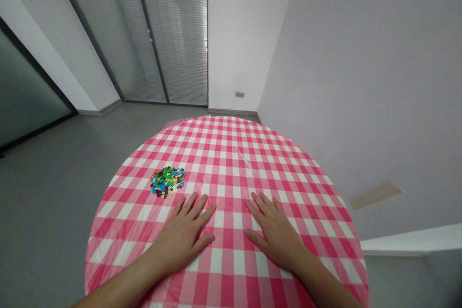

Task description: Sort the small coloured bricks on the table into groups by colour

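From my remote station, I locate the pile of small coloured pieces [168,181] toward the left edge of the round table [227,163], just ahead-left of the left hand [182,236], the nearer one. No clear long axis. The right hand [276,236] lies farther off. Both: flat, fingers spread, holding nothing.

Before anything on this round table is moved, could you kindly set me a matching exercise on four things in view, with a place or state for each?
Things:
1. Heap of small green, blue, brown and yellow pieces
2. Pink-and-white checked tablecloth
3. Bare left hand
4. Bare right hand

Places and states:
A. Spread beneath both hands
B. Palm down, farther from the heap
C. On the cloth, just beyond the left hand's fingertips
D. Palm down, nearer to the heap

Right pairs: 1-C, 2-A, 3-D, 4-B.
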Demonstrator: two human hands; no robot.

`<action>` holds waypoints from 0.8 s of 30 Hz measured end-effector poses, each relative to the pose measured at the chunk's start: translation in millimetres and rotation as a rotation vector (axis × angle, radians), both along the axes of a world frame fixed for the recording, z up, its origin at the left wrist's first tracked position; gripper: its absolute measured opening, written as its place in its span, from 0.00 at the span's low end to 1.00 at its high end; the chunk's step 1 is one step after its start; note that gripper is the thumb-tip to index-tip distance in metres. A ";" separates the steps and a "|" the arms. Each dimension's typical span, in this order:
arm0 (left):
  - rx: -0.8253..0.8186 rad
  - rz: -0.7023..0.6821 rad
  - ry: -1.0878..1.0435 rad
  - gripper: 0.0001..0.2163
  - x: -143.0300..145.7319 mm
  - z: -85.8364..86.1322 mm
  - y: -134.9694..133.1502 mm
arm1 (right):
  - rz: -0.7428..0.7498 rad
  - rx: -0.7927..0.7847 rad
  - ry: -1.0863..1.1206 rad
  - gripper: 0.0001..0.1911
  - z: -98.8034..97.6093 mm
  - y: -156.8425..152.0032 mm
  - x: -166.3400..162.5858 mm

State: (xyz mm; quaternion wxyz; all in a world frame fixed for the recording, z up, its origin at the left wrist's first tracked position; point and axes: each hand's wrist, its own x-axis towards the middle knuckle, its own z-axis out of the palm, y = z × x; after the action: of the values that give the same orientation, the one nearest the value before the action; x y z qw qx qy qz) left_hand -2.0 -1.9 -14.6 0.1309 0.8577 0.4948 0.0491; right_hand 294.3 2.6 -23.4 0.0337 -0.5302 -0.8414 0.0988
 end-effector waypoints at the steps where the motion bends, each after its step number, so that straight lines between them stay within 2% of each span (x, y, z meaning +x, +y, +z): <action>1: 0.000 0.001 0.007 0.29 0.1 -0.3 0.2 | 0.001 -0.002 -0.001 0.36 0.2 0.0 -0.1; 16: 0.007 0.005 0.014 0.29 1.1 -1.1 0.9 | -0.008 -0.049 0.070 0.36 3.9 0.7 -0.9; 21: -0.072 -0.014 -0.051 0.31 -7.6 6.9 3.2 | -0.054 -0.112 0.237 0.34 12.0 1.5 5.8; 24: -0.155 -0.034 -0.151 0.32 -24.1 13.9 8.9 | -0.165 -0.192 0.444 0.33 13.6 4.3 14.0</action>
State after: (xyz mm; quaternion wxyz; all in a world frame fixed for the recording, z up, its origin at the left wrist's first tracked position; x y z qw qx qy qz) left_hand -26.2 6.9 -0.7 0.2343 0.8472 0.4711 0.0729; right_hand 308.4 6.8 -9.8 0.1750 -0.5630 -0.7542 0.2894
